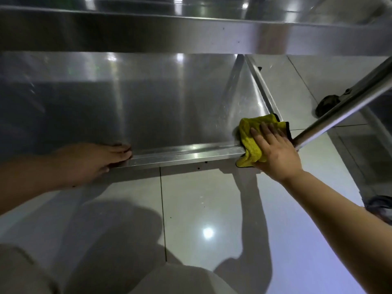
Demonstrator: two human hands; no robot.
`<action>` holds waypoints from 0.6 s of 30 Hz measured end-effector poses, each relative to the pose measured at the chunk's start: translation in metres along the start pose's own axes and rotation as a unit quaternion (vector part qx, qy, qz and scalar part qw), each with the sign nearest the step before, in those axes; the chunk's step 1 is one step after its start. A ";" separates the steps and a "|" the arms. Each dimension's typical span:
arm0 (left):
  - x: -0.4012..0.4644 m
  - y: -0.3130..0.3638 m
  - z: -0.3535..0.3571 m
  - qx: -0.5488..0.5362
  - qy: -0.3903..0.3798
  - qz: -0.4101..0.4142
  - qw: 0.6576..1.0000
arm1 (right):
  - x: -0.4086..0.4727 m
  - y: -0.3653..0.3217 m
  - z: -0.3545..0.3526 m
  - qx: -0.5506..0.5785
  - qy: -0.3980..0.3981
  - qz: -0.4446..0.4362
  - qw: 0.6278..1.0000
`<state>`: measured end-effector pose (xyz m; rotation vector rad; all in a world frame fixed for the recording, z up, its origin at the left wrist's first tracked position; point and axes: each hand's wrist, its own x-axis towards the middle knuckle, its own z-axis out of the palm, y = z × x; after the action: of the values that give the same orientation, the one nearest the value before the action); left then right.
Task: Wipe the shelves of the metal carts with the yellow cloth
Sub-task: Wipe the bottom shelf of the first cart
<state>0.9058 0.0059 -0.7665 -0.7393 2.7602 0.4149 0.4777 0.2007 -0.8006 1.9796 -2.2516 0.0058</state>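
While my right hand (273, 153) presses the yellow cloth (252, 141) with straight fingers (266, 129) into the 3 o'clock front corner of the lower shelf (148, 107), my left hand (95, 160) rests flat on its front rim at 9 o'clock. Nothing lies in this tray-like shelf. At 2 o'clock, a metal post (343, 111) and a caster wheel (327, 103) stand close beside the cloth, above the tiled floor (201, 209).

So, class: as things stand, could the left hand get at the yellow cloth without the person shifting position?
Probably yes. The left hand rests on the lower shelf's front rim, and bare rim runs across to the yellow cloth. But the right hand presses flat on the cloth and covers much of it.
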 end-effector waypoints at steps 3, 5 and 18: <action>-0.005 -0.010 0.008 0.058 -0.067 0.008 0.996 | 0.005 -0.029 0.007 0.014 0.038 0.012 0.999; -0.002 -0.009 0.010 0.080 -0.059 0.027 0.995 | 0.010 -0.051 0.010 0.008 0.054 0.005 0.998; -0.036 -0.020 0.011 -0.015 -0.026 0.041 0.999 | 0.057 -0.265 -0.001 -0.018 0.064 -0.082 0.994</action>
<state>0.9480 0.0094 -0.7699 -0.6143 2.7473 0.4866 0.7323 0.1094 -0.8177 2.0757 -1.9914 0.0712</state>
